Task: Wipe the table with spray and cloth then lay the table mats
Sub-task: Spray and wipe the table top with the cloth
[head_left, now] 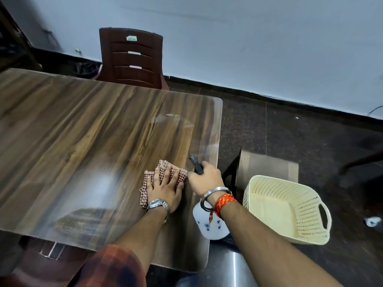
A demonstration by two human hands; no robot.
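- the table (pixel 83 125) fills the left and middle of the view, wood grain under a clear glossy cover; its top looks bare apart from the cloth, which suits wiping before any mats go down. i see no mats on it.
- a dark chair (pixel 130 56) stands at 12 o'clock beyond the far edge, out of the way of the wipe.
- the cloth (pixel 163 166), checked and folded, lies on the table at about 5 o'clock of its top, near the right edge.
- the left hand (pixel 165 185) lies flat on the cloth, fingers (pixel 163 172) spread and pressing down, probably to hold the fold wide so it covers more surface in each stroke.
- the right hand (pixel 205 179) sits just beside it at 3 o'clock, fingers curled tight around the neck of the spray bottle (pixel 211 226); the dark nozzle points toward 11 o'clock over the bare wood ahead of the cloth, so the mist would land where the cloth goes next. the white body hangs below the wrist, past the table's near corner.
- a cream basket (pixel 290 208) rests low at 3 o'clock of the hands, beside the table; i cannot tell what it sits on, and it looks empty.
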